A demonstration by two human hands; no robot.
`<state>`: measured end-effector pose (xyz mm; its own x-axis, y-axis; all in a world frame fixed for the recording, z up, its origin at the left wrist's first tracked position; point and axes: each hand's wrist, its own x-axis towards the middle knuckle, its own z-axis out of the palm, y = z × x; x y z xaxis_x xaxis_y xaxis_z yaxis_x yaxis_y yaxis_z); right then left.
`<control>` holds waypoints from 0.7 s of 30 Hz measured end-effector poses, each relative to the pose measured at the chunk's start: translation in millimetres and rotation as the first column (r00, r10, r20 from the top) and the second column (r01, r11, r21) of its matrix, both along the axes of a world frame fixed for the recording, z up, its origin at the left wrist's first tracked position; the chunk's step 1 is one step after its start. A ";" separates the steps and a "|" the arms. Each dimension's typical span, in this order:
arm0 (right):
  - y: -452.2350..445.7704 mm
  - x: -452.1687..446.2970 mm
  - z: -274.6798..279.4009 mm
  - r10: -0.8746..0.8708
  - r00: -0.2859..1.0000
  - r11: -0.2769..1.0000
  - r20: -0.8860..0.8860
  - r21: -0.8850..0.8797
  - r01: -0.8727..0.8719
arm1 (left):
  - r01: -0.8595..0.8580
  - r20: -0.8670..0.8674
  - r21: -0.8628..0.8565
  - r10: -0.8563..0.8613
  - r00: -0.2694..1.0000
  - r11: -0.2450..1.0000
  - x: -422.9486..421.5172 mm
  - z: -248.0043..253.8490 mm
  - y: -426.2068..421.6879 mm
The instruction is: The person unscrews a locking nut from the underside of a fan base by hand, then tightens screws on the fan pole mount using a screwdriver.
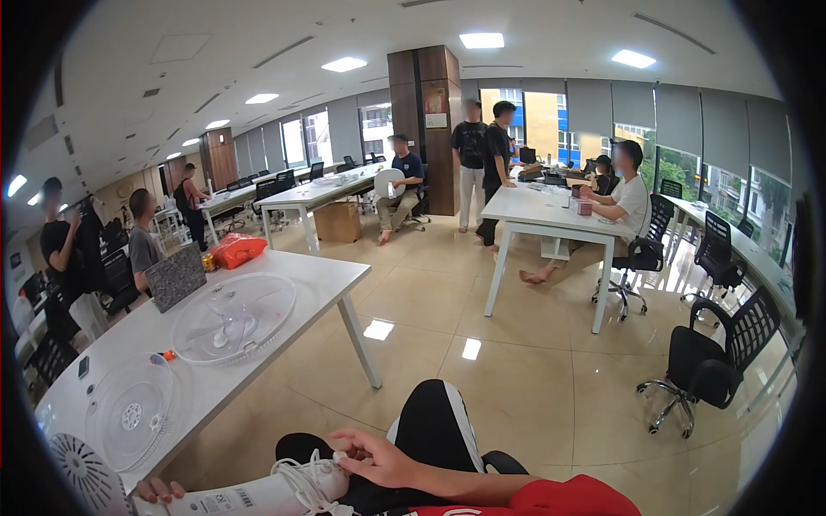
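Across my lap lies a white electric fan body [228, 500], tilted on its side, with a label on its column and a white cord [297, 482] wound around it. Its round vented motor housing [82, 469] points to the lower left, beside the table. My left hand [161, 490] curls over the column near the housing, only its fingers showing. At the other end, my right hand [374, 460] pinches a small white piece [338, 456] by the cord; whether it is a knob or a plug I cannot tell.
On the white table [323, 279] at left lie a clear fan grille with blades [228, 331], another round grille [129, 413], a phone [83, 367], an orange bag [238, 249] and a speckled grey panel [176, 279]. Office chairs [718, 361] and several people are around the room.
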<state>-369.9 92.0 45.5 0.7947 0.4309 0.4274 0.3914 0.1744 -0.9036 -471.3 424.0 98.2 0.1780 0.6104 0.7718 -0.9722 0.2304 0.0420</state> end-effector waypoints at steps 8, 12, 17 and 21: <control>-2.8 -5.0 -2.9 -0.022 1.000 0.997 0.014 -0.076 0.023 | 0.022 -0.049 -0.028 -0.023 0.999 0.999 -7.9 -2.6 0.6; -4.9 -8.2 -3.2 -0.003 0.996 0.996 0.094 -0.091 0.011 | 0.024 -0.070 -0.041 -0.027 0.997 0.999 -13.0 0.0 -0.4; -4.1 -15.5 -1.6 0.039 0.992 0.999 0.121 -0.039 -0.035 | 0.198 0.024 0.016 -0.198 0.980 0.980 -19.7 15.6 -15.4; 1.1 -23.1 0.8 -0.078 0.996 0.993 0.040 0.090 0.074 | 0.206 -0.040 0.029 -0.205 0.978 0.978 -24.9 21.0 -19.5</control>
